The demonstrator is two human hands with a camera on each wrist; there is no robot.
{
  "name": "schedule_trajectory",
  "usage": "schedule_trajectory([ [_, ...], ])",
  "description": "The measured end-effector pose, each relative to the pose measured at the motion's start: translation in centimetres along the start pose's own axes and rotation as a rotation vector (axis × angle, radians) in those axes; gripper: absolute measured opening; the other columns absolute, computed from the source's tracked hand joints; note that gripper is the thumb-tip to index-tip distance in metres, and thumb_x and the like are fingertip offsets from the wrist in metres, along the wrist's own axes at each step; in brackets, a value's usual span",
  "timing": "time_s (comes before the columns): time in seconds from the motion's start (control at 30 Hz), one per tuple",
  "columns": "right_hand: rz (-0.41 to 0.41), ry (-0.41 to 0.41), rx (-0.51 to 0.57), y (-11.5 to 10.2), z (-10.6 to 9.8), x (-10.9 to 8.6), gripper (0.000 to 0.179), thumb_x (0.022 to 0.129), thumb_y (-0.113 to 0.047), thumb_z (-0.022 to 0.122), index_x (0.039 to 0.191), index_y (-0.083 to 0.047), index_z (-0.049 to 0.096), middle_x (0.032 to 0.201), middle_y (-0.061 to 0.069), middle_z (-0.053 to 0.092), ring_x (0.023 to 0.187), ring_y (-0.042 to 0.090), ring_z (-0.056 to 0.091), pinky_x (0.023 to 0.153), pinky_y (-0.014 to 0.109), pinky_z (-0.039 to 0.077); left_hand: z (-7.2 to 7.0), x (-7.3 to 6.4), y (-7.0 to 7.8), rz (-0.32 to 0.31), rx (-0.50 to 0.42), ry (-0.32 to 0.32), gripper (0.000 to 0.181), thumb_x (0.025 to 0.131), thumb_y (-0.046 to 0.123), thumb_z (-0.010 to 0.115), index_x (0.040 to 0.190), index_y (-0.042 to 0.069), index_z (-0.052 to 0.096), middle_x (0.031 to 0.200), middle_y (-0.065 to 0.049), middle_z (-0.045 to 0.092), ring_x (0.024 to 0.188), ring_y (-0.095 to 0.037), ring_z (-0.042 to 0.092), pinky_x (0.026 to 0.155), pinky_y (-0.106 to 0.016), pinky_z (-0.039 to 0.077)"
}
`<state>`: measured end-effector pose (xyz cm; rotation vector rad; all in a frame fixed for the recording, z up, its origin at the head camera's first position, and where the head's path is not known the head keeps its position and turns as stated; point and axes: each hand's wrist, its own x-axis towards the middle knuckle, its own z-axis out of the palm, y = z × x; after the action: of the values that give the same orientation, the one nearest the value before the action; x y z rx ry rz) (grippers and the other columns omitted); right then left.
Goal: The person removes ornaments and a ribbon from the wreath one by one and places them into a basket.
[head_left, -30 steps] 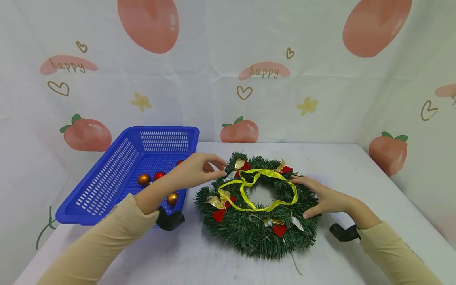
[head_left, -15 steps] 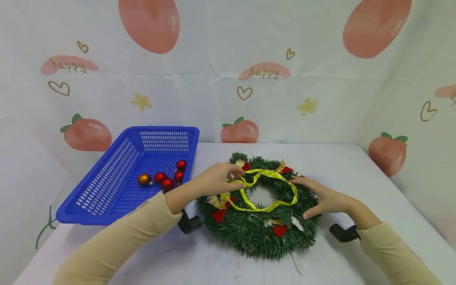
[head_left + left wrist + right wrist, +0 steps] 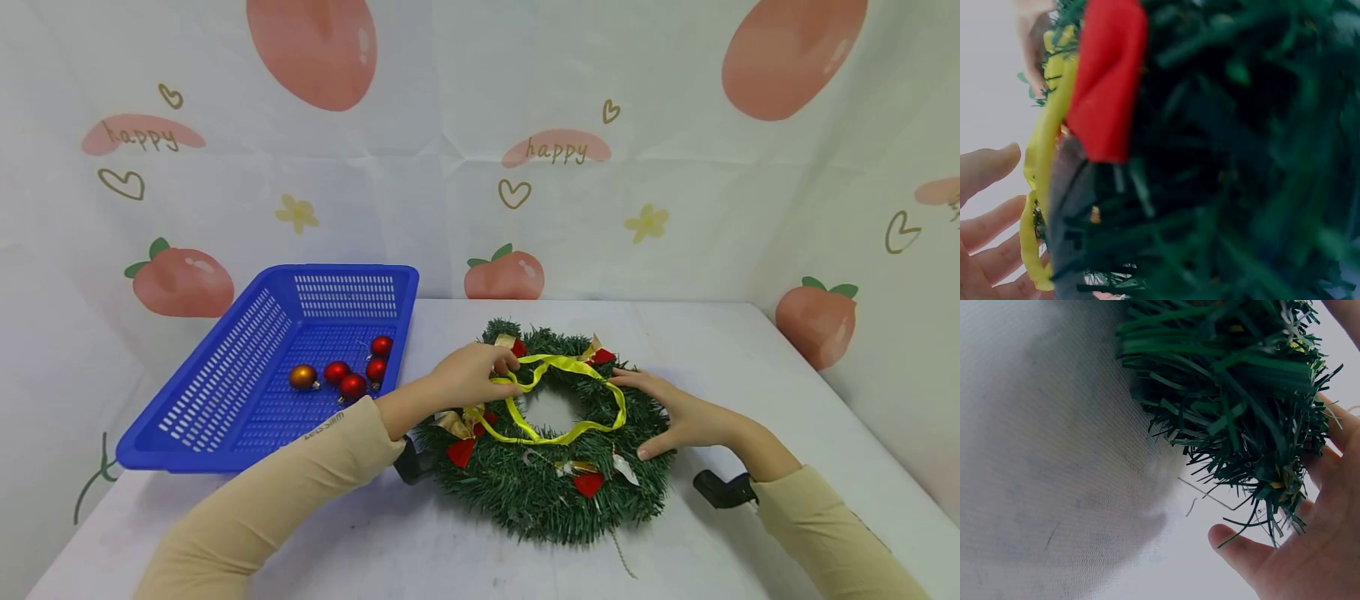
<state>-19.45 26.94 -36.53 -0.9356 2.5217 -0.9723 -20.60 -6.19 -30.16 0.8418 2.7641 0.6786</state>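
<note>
A green artificial wreath (image 3: 555, 500) lies on the table, trimmed with red and gold bows and silver leaves. On top of it lies a looped yellow ribbon (image 3: 577, 432). My left hand (image 3: 472, 377) hovers at the ribbon's left part. In the left wrist view, its thumb and fingers are spread apart beside the yellow ribbon (image 3: 1050, 137), pinching nothing; a red bow (image 3: 1110, 81) shows close up. My right hand (image 3: 686, 415) rests against the wreath's right side, fingers over the greenery. The right wrist view shows the thumb (image 3: 1235, 547) held apart from the wreath.
A blue perforated basket (image 3: 195, 375) stands to the left, holding several red baubles (image 3: 352, 387) and a gold bauble (image 3: 303, 377). A thin wire-like strand (image 3: 624, 557) trails from the wreath's front edge. A patterned cloth (image 3: 442, 192) hangs behind the white table (image 3: 727, 358).
My left hand has moved right, from the wreath's left edge to the yellow ribbon, uncovering more red baubles in the basket. The right hand, wreath and ribbon look unmoved.
</note>
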Motion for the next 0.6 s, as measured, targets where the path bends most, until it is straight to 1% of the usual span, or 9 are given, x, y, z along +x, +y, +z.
schedule_trajectory([
  [0.23,0.001,0.003,0.003,0.08,0.02,-0.03,0.092,0.072,-0.023,0.080,0.145,-0.006,0.026,0.151,0.027,0.015,0.135,0.058,-0.001,0.092,0.080,0.012,0.39,0.33,0.08,-0.007,0.040,-0.017,0.038,0.085,0.029,0.068,0.117,0.010,0.062,0.110,-0.008,0.068,0.101,-0.021,0.064,0.083,-0.036,0.053],
  [0.37,0.002,0.003,0.005,0.15,0.05,-0.03,0.092,0.072,-0.023,0.080,0.145,-0.005,0.026,0.151,0.027,0.014,0.135,0.059,-0.002,0.092,0.081,0.011,0.53,0.45,0.08,-0.008,0.064,-0.029,0.032,0.085,0.026,0.068,0.113,0.012,0.065,0.110,-0.007,0.068,0.102,-0.021,0.064,0.083,-0.036,0.053],
  [0.5,-0.003,0.005,0.002,0.21,0.07,-0.03,0.092,0.071,-0.023,0.080,0.144,-0.006,0.027,0.151,0.027,0.015,0.135,0.059,-0.001,0.093,0.080,0.011,0.63,0.53,0.06,0.010,0.068,-0.021,0.023,0.087,0.019,0.066,0.109,0.012,0.068,0.108,-0.005,0.069,0.101,-0.019,0.064,0.082,-0.033,0.053],
  [0.6,-0.005,0.008,-0.002,0.26,0.09,-0.03,0.091,0.071,-0.023,0.081,0.144,-0.008,0.028,0.151,0.027,0.015,0.135,0.059,0.000,0.093,0.080,0.012,0.57,0.46,0.09,0.027,0.042,-0.001,0.019,0.088,0.014,0.064,0.106,0.011,0.069,0.106,-0.004,0.070,0.100,-0.019,0.065,0.081,-0.031,0.053],
])
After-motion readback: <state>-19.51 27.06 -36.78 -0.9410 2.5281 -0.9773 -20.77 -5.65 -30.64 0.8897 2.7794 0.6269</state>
